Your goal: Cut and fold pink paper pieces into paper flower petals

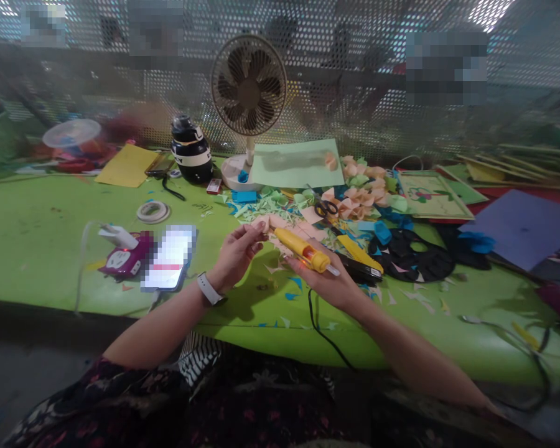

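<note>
In the middle of the view my left hand (242, 246) pinches a small peach paper piece (262, 224) between thumb and fingertips. My right hand (329, 280) is closed around a yellow glue gun (298, 246), with a clear glue stick (332, 270) poking from its rear end. The gun's nozzle points left and reaches the peach paper; I cannot tell whether they touch. Beneath and beyond both hands lie peach paper cut-outs (292, 218) and green paper scraps (280, 202). Black-handled scissors (325, 208) rest on the pile, and a yellow cutter (357, 249) lies right of the gun.
A fan (249, 87) and a black bottle (191, 152) stand at the back of the green table (42, 249). On the left are a tape roll (152, 212), a phone (168, 258) and a purple power socket (130, 264). A black cord (313, 317) hangs over the front edge.
</note>
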`<control>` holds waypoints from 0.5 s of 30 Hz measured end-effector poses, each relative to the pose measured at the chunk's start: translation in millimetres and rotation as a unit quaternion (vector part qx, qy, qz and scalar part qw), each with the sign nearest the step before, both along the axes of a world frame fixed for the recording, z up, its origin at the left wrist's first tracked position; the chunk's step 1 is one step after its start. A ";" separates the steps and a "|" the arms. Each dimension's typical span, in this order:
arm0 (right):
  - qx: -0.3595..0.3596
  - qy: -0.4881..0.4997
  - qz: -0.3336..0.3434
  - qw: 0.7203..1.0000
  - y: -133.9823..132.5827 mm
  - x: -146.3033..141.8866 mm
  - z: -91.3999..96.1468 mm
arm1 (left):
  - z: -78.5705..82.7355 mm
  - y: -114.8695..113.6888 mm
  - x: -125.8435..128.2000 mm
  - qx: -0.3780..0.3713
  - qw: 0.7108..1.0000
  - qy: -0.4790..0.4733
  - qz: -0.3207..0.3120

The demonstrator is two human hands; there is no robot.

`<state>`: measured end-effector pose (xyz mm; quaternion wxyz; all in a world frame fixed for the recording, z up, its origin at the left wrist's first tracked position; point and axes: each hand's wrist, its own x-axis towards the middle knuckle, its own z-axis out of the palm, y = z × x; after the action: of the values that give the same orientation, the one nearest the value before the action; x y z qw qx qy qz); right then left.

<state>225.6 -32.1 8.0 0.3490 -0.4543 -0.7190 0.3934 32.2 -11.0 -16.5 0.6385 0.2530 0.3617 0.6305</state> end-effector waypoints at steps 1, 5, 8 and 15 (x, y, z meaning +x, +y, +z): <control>-0.001 0.001 -0.001 1.000 0.0 0.0 -0.1 | -0.2 0.1 0.0 -0.001 1.000 -0.002 0.000; -0.004 0.005 0.004 1.000 -0.1 0.0 -0.2 | -0.8 0.3 -0.2 0.003 1.000 -0.009 0.000; -0.005 0.007 0.006 1.000 -0.4 0.2 0.1 | -0.3 0.5 0.0 0.006 1.000 -0.006 0.001; 0.004 -0.013 0.005 1.000 1.1 1.1 -3.1 | 1.9 0.2 0.4 0.002 1.000 0.000 0.000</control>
<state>226.7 -31.0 4.9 0.3397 -0.4544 -0.7274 0.3859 32.5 -10.8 -14.6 0.6378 0.2540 0.3608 0.6312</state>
